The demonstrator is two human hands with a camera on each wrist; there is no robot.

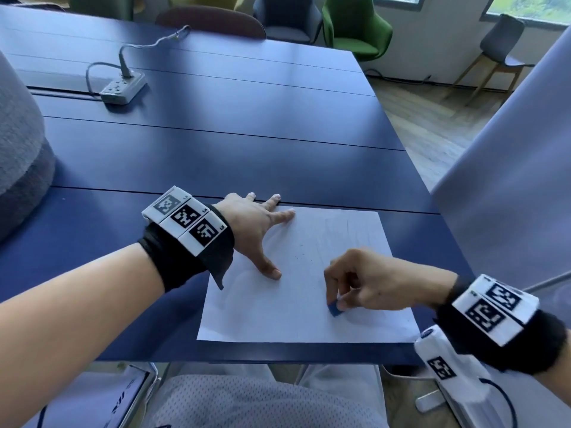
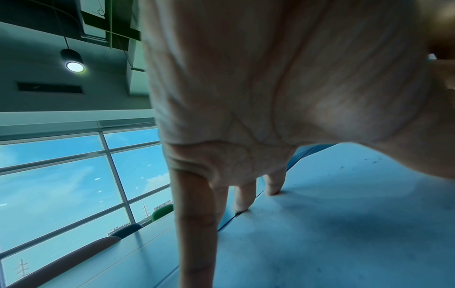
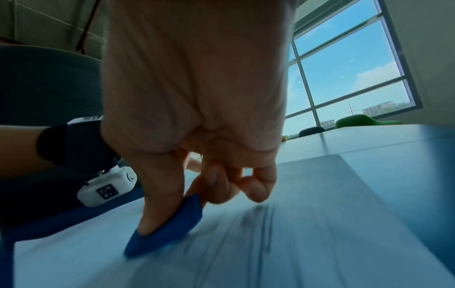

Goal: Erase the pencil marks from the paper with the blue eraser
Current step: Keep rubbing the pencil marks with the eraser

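On paper (image 1: 296, 291) — blue eraser (image 1: 334, 309) pinched under right hand (image 1: 370, 282) fingertips; left hand (image 1: 253, 223) flat.

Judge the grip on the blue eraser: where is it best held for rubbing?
As held now: right hand pinches the upper part of the blue eraser from above, thumb on one broad face, fingers opposite. It stands tilted, so the bare lower edge meets the paper.
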